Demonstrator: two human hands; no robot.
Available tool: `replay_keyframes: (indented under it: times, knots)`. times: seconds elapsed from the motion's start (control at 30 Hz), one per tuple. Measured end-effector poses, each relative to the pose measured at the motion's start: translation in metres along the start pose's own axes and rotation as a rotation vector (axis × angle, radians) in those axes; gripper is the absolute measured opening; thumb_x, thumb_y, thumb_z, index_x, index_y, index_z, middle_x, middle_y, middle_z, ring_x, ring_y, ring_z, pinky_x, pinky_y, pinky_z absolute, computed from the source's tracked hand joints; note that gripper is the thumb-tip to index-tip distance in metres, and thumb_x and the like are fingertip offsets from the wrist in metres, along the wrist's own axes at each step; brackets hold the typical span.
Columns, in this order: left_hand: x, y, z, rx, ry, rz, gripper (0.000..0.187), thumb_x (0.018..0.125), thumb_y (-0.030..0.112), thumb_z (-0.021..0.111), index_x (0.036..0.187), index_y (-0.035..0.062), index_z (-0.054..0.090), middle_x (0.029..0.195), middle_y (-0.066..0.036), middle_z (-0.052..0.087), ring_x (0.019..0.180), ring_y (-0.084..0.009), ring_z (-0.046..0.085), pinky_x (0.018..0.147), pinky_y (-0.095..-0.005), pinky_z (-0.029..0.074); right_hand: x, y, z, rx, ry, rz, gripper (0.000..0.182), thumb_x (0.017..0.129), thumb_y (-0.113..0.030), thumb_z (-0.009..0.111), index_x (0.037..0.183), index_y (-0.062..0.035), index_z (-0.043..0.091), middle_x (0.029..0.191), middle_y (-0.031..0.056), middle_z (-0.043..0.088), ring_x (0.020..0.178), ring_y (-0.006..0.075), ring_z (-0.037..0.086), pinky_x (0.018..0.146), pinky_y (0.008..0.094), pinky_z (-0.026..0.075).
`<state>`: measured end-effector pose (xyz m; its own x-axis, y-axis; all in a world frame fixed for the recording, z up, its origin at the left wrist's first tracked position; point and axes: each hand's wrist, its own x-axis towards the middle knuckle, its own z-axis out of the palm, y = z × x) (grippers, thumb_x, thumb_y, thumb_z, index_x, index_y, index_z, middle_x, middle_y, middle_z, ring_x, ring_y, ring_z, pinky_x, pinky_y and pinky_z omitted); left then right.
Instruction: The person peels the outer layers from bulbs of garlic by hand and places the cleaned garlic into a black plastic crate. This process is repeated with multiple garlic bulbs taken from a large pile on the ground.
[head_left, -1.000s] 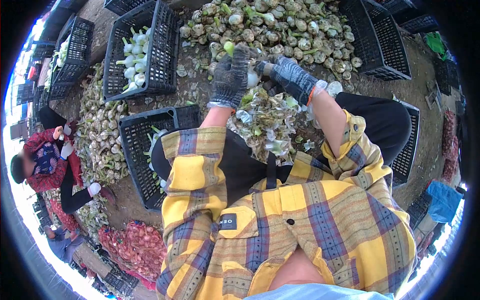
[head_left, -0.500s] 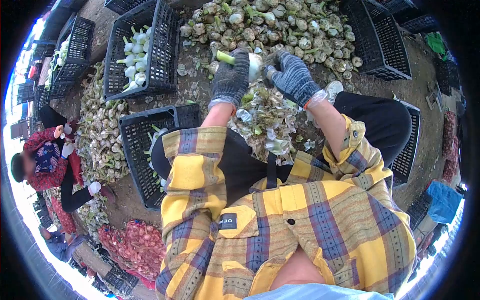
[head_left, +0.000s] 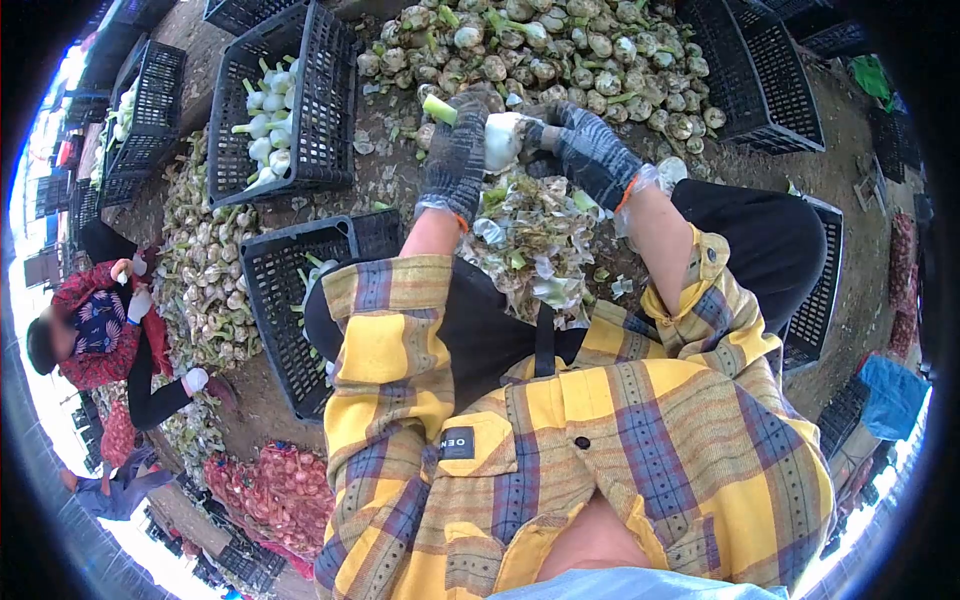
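Observation:
My left hand (head_left: pixel 452 150), in a grey knit glove, is closed around a white garlic bulb (head_left: pixel 502 142). Its cut green stem sticks out on the left past my fingers. My right hand (head_left: pixel 592 152), gloved the same way, has its fingers bent and pinched against the bulb's right end; what exactly lies between those fingertips is partly hidden. Just below both hands, a heap of peeled garlic skins (head_left: pixel 540 245) covers the ground between my legs. Beyond them spreads a pile of unpeeled garlic bulbs (head_left: pixel 600 60).
A black crate (head_left: pixel 340 120) with clean white bulbs stands at upper left, another crate (head_left: pixel 290 380) by my left leg. More crates (head_left: pixel 770 90) stand at upper right. A co-worker (head_left: pixel 100 320) sits left beside a second garlic pile (head_left: pixel 205 270). Red net sacks (head_left: pixel 285 490) lie lower left.
My right hand has come left so its fingers meet the bulb. The bulb has turned and shifted slightly left and down in my left hand.

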<state>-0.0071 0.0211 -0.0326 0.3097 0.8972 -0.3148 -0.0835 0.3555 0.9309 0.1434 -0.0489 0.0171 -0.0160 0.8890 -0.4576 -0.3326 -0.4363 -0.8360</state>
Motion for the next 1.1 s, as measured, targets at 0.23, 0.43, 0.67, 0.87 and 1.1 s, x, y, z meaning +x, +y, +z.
replay_keyframes:
  times: [0.23, 0.43, 0.67, 0.87, 1.1]
  knots:
    - [-0.003, 0.025, 0.011, -0.299, 0.213, -0.379, 0.026, 0.08, 0.029, 0.05, 0.094, 0.0088, 0.055, 0.083, -0.006, 0.06, 0.071, -0.0203, 0.06, 0.059, -0.0338, 0.051, 0.0, -0.002, 0.017, 0.148, 0.243, -0.158, 0.021, 0.079, -0.008, 0.055, 0.097, 0.003, 0.051, 0.089, 0.0132, 0.059, 0.077, 0.0223, 0.06, 0.067, 0.0331, 0.053]
    - [-0.001, 0.02, -0.006, -0.617, 0.249, -0.324, 0.025, 0.08, 0.027, 0.047, 0.096, 0.0104, 0.054, 0.089, -0.007, 0.059, 0.078, -0.0224, 0.059, 0.065, -0.0372, 0.051, 0.018, 0.019, -0.018, 0.553, 0.214, -0.192, 0.02, 0.077, -0.003, 0.05, 0.096, 0.0018, 0.051, 0.086, 0.0125, 0.059, 0.074, 0.0232, 0.06, 0.067, 0.0379, 0.054]
    - [-0.001, 0.015, -0.015, -0.67, 0.236, -0.377, 0.031, 0.082, 0.036, 0.044, 0.1, 0.0118, 0.053, 0.092, -0.008, 0.058, 0.08, -0.0259, 0.059, 0.064, -0.042, 0.051, -0.011, 0.01, -0.014, -1.411, -0.174, 0.128, 0.043, 0.078, -0.04, 0.052, 0.104, -0.0069, 0.058, 0.095, 0.0169, 0.06, 0.09, 0.0312, 0.057, 0.082, 0.0351, 0.043]
    - [0.01, 0.037, -0.046, -0.61, 0.326, -0.231, 0.042, 0.081, 0.045, 0.043, 0.102, 0.0102, 0.049, 0.095, -0.012, 0.056, 0.082, -0.0297, 0.057, 0.064, -0.0429, 0.051, 0.008, 0.049, -0.037, -1.345, -0.018, 0.086, 0.049, 0.077, -0.044, 0.048, 0.107, -0.006, 0.056, 0.1, 0.0221, 0.057, 0.093, 0.0345, 0.055, 0.083, 0.038, 0.042]
    - [0.006, 0.107, -0.09, -1.044, 0.263, 0.118, 0.082, 0.078, 0.064, 0.034, 0.119, -0.0065, 0.031, 0.114, -0.026, 0.045, 0.102, -0.0377, 0.05, 0.074, -0.0439, 0.051, 0.062, 0.088, -0.077, -1.24, 0.162, 0.103, 0.048, 0.078, -0.04, 0.047, 0.108, -0.0037, 0.054, 0.11, 0.0212, 0.053, 0.103, 0.0335, 0.05, 0.089, 0.037, 0.039]
